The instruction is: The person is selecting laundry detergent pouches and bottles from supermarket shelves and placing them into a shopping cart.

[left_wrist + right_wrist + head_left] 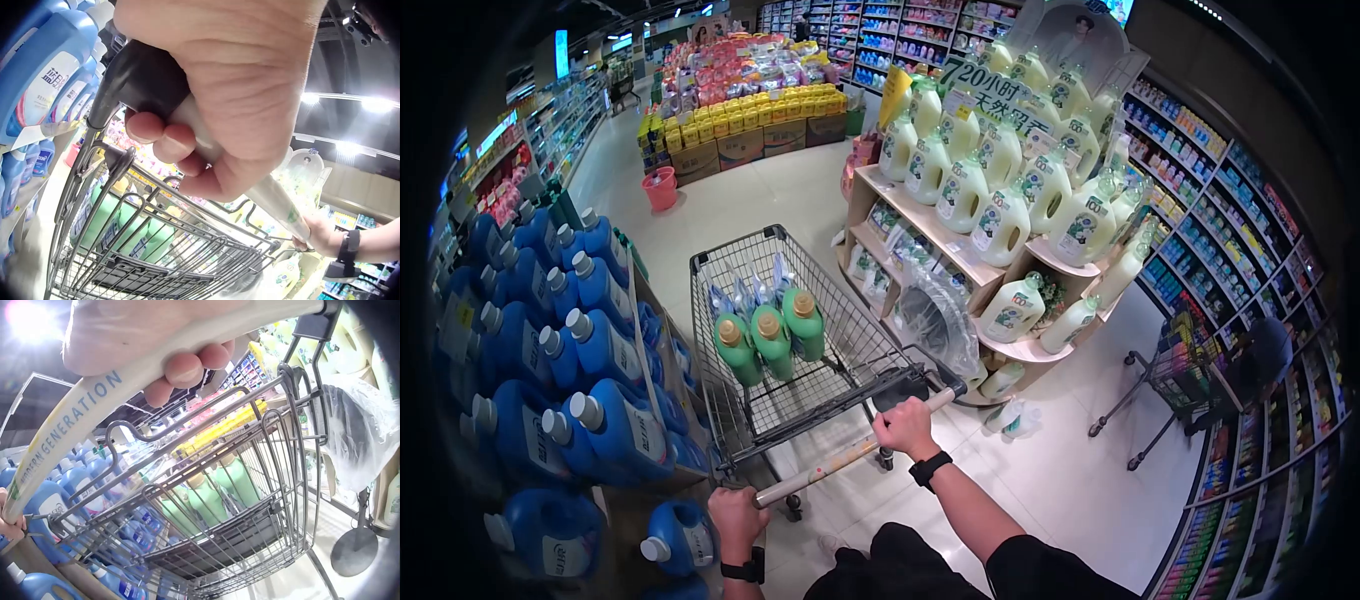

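A wire shopping cart (pixel 840 345) stands in front of me, its pale handlebar (pixel 830 465) running between both hands. Near the bar's left end my left hand (pixel 738 520) grips it, fingers wrapped underneath in the left wrist view. My right hand (pixel 907 428) holds the same bar toward its right end, with fingertips (pixel 184 369) curled round it. Inside the basket are green bottles (pixel 770 340) with tan caps, standing side by side. Behind them lie clear and blue plastic packs (pixel 750 290).
Blue detergent jugs (pixel 590 340) crowd a shelf close on the left. A tiered display of pale green jugs (pixel 990 190) rises on the right, a plastic-wrapped round object (pixel 940 315) at its side. Another cart (pixel 1185 375) stands far right; a pink bucket (pixel 660 188) sits ahead.
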`<action>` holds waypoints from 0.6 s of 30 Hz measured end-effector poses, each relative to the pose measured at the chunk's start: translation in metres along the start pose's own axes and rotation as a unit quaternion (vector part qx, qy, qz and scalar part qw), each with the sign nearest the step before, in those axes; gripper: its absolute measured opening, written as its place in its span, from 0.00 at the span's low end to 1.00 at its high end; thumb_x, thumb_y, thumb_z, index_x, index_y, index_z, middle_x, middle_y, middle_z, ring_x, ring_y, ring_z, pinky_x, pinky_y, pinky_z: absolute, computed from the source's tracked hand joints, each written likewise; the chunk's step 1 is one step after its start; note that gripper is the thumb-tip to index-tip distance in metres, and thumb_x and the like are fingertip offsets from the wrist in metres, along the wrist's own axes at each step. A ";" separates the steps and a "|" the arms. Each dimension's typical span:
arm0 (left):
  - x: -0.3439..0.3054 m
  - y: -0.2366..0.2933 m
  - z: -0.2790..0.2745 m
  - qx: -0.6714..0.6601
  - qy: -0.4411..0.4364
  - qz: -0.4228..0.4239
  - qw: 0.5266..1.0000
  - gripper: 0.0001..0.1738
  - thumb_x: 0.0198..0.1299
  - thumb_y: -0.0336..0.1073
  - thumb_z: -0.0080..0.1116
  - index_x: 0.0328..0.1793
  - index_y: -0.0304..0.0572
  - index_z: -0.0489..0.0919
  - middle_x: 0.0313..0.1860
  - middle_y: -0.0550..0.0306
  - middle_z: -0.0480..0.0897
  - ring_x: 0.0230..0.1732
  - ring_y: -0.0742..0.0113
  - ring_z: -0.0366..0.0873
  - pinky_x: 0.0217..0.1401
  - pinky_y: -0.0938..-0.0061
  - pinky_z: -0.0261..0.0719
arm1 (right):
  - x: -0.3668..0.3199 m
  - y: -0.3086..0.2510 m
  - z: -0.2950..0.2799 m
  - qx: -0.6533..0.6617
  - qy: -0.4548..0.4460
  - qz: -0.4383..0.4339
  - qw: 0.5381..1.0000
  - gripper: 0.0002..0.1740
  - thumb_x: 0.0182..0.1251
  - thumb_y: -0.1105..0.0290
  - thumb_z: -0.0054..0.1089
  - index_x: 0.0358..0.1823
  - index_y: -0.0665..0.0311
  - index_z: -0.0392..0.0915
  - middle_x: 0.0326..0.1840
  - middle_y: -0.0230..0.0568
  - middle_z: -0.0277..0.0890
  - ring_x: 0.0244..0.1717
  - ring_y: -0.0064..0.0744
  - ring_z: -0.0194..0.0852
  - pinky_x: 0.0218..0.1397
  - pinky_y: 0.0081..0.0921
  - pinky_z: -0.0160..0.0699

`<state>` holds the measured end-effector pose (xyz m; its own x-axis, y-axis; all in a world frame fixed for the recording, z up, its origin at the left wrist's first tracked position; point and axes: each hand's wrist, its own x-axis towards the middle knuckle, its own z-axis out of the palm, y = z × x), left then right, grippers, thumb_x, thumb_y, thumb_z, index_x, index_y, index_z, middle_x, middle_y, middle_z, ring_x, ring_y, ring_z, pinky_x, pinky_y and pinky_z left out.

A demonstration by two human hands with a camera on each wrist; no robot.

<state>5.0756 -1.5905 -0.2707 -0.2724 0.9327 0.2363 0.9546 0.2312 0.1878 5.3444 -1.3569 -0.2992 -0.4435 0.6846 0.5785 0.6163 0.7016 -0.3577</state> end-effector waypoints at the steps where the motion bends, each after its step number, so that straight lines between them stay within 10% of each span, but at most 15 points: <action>1: 0.012 -0.001 0.001 -0.001 0.011 -0.005 1.000 0.11 0.26 0.40 0.68 0.18 0.48 0.79 0.16 0.52 0.78 0.24 0.50 0.77 0.36 0.62 0.74 | 0.010 0.004 0.006 0.000 0.001 -0.004 1.000 0.17 0.50 0.65 0.60 0.06 0.58 0.77 0.07 0.40 0.70 0.12 0.40 0.70 0.25 0.36 0.68; 18: 0.129 -0.032 0.020 0.040 -0.020 -0.070 0.997 0.09 0.32 0.43 0.66 0.19 0.50 0.82 0.15 0.52 0.78 0.22 0.52 0.78 0.38 0.64 0.77 | 0.129 0.042 0.076 0.039 -0.040 -0.045 0.997 0.17 0.52 0.66 0.59 0.06 0.59 0.76 0.09 0.40 0.72 0.14 0.40 0.71 0.29 0.36 0.68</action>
<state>5.0122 -1.4724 -0.2657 -0.4000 0.8995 0.1755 0.9146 0.3795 0.1394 5.2631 -1.2243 -0.2953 -0.5476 0.6299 0.5508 0.5201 0.7719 -0.3657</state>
